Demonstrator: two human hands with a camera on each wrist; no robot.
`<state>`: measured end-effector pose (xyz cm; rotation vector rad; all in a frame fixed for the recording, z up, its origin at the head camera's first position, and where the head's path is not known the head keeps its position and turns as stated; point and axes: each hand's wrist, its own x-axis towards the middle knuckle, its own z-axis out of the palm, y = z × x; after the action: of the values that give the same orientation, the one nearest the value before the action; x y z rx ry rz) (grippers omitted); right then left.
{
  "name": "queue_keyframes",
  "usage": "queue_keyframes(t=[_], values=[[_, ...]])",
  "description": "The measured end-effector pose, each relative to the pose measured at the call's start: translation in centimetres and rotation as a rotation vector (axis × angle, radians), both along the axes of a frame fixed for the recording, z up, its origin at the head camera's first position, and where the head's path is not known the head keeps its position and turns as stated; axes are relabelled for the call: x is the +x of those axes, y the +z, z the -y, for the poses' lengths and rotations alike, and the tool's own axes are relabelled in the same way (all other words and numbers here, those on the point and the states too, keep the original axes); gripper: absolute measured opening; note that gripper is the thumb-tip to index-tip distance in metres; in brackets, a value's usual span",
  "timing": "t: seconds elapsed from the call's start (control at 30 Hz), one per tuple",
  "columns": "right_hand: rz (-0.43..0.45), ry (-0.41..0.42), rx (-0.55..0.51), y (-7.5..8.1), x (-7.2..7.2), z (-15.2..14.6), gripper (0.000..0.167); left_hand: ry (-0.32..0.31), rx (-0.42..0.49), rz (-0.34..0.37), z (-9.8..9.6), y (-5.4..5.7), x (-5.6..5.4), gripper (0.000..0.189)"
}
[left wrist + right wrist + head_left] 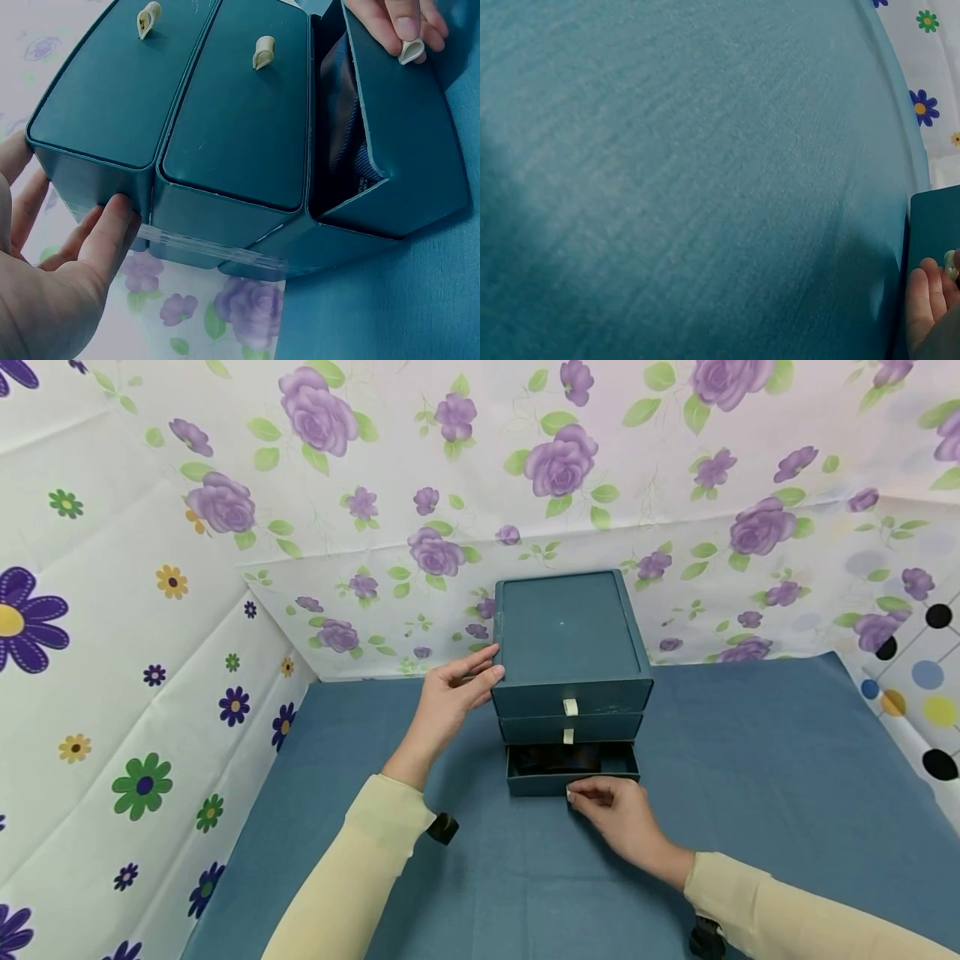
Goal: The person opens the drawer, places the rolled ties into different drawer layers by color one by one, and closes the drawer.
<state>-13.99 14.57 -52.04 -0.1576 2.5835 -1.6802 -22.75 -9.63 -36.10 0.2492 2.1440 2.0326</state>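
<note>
A dark teal chest of three drawers [570,627] stands on the blue cloth. Its bottom drawer [536,787] is pulled partway out, while the two upper ones are closed. My right hand [622,822] pinches the small pale pull tab [411,51] on that drawer's front. Against the chest's left side rest the fingers of my left hand [450,697], near the top; the left wrist view shows them lying on the side panel. Inside the drawer lies a dark folded fabric item [346,120], partly hidden, its kind unclear.
The blue cloth [750,793] covers the table around the chest. Behind it hangs a white sheet with purple roses [435,552], and another flowered sheet [142,693] is at the left. Pale tabs [263,52] stick out from the upper drawers.
</note>
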Motion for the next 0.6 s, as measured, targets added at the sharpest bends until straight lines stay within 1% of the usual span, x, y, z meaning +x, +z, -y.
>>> queue_keyframes(t=[0.4,0.6], values=[[-0.033,0.012,0.027,-0.3,-0.8,-0.2,0.016,-0.005,0.009,-0.001,0.1,-0.1,0.0,0.045],[-0.042,0.009,0.015,-0.5,-1.3,-0.2,0.017,-0.002,0.012,0.003,0.1,-0.1,-0.1,0.045]])
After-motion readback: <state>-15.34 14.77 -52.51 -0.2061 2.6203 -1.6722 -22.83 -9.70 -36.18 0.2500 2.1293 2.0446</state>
